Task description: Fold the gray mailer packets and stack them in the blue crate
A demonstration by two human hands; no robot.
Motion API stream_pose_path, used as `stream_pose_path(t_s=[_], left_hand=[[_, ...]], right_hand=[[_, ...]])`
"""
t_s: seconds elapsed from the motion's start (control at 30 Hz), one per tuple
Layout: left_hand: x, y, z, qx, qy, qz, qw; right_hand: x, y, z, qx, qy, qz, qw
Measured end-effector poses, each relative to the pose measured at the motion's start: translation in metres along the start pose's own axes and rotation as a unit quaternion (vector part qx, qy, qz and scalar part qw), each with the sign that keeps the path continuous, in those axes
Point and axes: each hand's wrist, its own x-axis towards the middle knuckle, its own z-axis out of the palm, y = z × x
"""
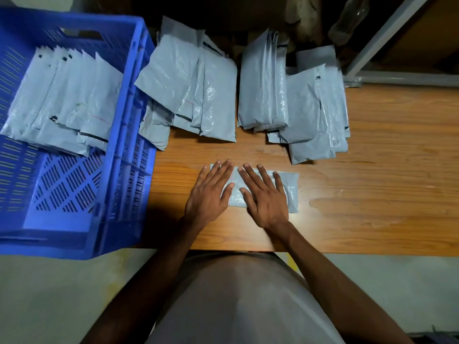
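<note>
Nearest the table's front edge, the left hand (208, 192) and right hand (263, 197) lay flat, fingers straight, on a gray mailer packet (289, 188), probably pressing its fold (nothing gripped). Beyond it lay two unfolded piles (193, 95), and left of it the blue crate (124, 155) held stacked packets; no readable writing showed

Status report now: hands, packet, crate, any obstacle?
Left hand and right hand flat, pressing packet on table. Blue crate holds some packets. Nothing in the way.
</note>
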Motion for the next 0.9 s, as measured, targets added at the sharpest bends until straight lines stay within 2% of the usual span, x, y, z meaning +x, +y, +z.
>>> stream_pose_path(t_s=[0.17,0.3,0.37,0.47,0.63,0.9], left_hand=[[0.001,0.002,-0.004,-0.016,-0.026,-0.010,0.999],[0.003,0.024,-0.013,0.003,-0.004,-0.014,1.000],[0.007,0.042,-0.012,0.002,-0.007,0.015,1.000],[0.013,0.057,0.004,0.017,-0.038,0.036,0.998],[0.014,0.058,0.018,0.065,-0.029,0.030,0.997],[0.018,0.060,0.018,0.059,-0.009,0.040,0.997]], right_hand=[[-0.002,0.001,-0.005,0.048,-0.011,-0.009,0.999],[-0.017,0.011,-0.020,0.148,0.041,0.041,0.987],[-0.027,0.023,-0.022,0.132,0.072,0.074,0.986],[-0.036,0.037,-0.017,0.092,0.068,0.104,0.988],[-0.037,0.042,-0.010,0.052,0.047,0.096,0.993],[-0.035,0.046,-0.012,0.046,0.042,0.088,0.994]])
